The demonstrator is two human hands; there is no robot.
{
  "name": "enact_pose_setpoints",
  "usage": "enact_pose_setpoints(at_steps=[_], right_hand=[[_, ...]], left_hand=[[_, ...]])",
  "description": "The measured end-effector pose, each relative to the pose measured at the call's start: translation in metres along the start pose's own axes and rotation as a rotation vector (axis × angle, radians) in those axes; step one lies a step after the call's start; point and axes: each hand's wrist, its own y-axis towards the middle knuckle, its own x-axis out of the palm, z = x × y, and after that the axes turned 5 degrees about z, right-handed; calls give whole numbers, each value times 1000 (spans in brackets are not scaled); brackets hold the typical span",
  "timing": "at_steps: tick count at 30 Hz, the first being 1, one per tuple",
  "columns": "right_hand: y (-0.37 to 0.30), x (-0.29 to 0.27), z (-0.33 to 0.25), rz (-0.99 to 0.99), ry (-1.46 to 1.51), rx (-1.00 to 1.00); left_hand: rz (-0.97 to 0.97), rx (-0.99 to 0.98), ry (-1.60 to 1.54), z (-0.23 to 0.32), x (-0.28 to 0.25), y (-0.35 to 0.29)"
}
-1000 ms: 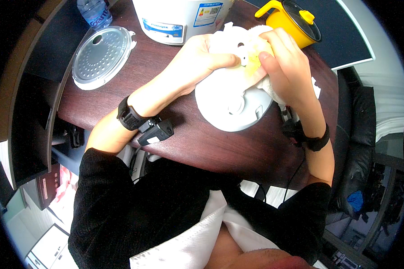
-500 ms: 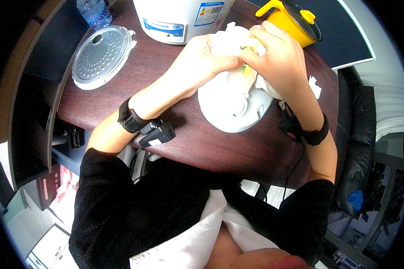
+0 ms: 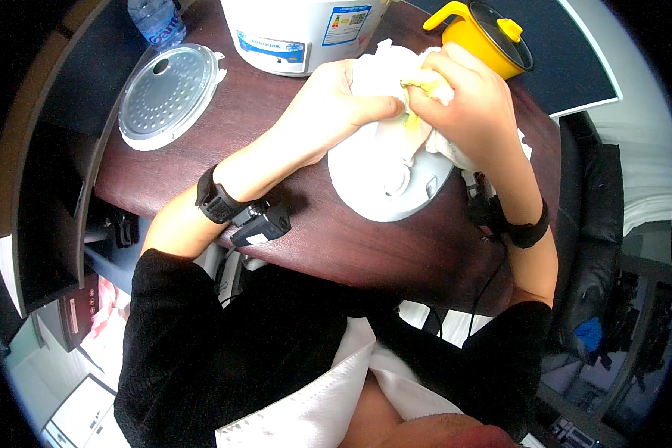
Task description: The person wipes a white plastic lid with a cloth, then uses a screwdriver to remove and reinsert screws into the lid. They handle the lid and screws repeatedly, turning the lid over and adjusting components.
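A rounded white plastic lid (image 3: 369,183) with a small raised round part lies over the dark wooden table, tilted or flat, I cannot tell which. My left hand (image 3: 332,108) grips its left side, with the thumb across the top and the other fingers hidden. My right hand (image 3: 474,108) is closed round a crumpled white cloth or tissue (image 3: 431,82) with yellow stains, pressed against the lid's right part. A loose end of this soft white material hangs down over the lid between my hands.
A white appliance body (image 3: 299,33) with stickers stands behind my hands. To its right is a yellow pot (image 3: 470,33) with a dark lid. At the left lie a perforated translucent lid (image 3: 168,97) and a plastic bottle (image 3: 157,26). A dark cable runs beneath my right forearm.
My right hand has shifted slightly right and toward me, showing more of the stained cloth. My left hand and the white lid have hardly moved.
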Motion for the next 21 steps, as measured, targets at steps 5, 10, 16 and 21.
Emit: enact_pose_setpoints(at_steps=[5, 10, 16, 21], right_hand=[[2, 8, -1, 57, -21, -14], [2, 11, 0, 14, 86, 64], [-1, -2, 16, 3, 163, 214], [0, 0, 4, 3, 76, 14]], left_hand=[[6, 39, 26, -1, 0, 1], [31, 51, 25, -2, 1, 0], [5, 38, 38, -2, 0, 0], [-3, 2, 23, 2, 1, 0]])
